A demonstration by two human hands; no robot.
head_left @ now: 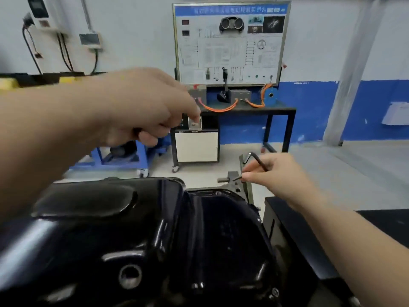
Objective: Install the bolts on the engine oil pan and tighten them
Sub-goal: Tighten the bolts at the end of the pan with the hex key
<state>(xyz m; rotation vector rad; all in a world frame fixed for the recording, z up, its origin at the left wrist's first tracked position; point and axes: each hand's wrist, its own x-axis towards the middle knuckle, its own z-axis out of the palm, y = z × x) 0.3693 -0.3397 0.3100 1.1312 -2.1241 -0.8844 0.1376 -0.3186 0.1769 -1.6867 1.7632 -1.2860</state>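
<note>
The glossy black engine oil pan (137, 229) fills the lower half of the head view, with a round drain hole (130, 276) near its front. My right hand (276, 176) hovers over the pan's far right corner and pinches a black L-shaped hex key (256, 161); below the fingers a thin dark tip, bolt or key end, points at the flange. My left hand (143, 109) is raised well above the pan, fingers curled with something small and dark between them; what it is cannot be told.
A black engine stand bracket (243, 173) rises behind the pan's far end. To the right lies a dark table (309, 229). Across the floor stand a wheeled training bench (243, 109) with a wiring diagram board and orange cables, and a blue frame (137, 156).
</note>
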